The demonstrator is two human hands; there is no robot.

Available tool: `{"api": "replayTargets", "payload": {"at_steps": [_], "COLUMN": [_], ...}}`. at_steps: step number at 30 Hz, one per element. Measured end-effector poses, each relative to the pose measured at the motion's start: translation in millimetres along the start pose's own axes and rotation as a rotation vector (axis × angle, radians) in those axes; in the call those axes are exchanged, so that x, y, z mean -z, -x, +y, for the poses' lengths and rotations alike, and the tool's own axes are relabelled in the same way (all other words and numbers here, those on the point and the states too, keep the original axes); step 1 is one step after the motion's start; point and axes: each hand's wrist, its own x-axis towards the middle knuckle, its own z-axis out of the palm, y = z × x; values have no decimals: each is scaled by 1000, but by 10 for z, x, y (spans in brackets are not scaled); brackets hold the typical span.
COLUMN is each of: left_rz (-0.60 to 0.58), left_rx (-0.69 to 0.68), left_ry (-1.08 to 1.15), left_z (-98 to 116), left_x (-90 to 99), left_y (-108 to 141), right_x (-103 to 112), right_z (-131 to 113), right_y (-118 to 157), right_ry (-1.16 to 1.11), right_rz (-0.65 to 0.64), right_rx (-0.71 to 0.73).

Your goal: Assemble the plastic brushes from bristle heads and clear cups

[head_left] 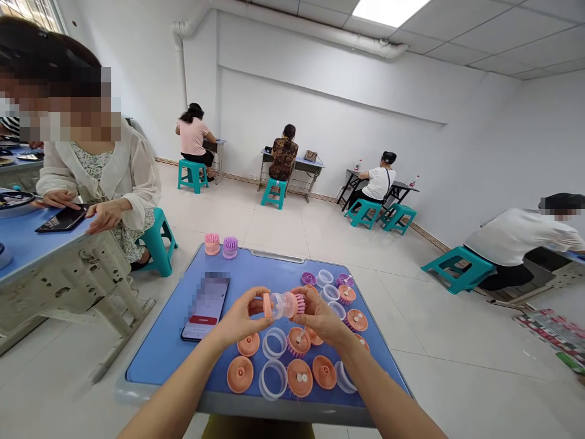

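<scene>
Over the blue tabletop [159, 363], between its side edges, your left grip [244, 314] pinches the scrub brush [284, 305] by its orange cap [267, 305], your right grip [321, 314] by its pink bristles [300, 303]. Likely light, stiff; squeeze softly, holding both ends.

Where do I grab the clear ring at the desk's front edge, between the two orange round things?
Probably the near part of its wall, coming from above on your side, thumb outside, finger inside. The clear ring lies flat and looks open on top, so a finger should fit. An orange cap and an orange brush head crowd its left and right.
</scene>
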Motion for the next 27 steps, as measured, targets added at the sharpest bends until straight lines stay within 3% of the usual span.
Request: {"api": "replayTargets", "payload": {"at_steps": [12, 18, 27], "left_rz": [-32, -10, 13], "left_rx": [-71, -39, -7], "left_ry": [17, 9, -4], "left_z": [9, 11, -99], "left_x": [-2, 4, 11], "left_y": [18, 16, -29], "right_x": [-65, -106, -82], "right_z": [-31, -84, -133], "right_y": [26, 24, 20], "right_ry": [78, 128, 437], "right_rz": [37, 22, 34], "right_rx": [-27, -35, 25]}}
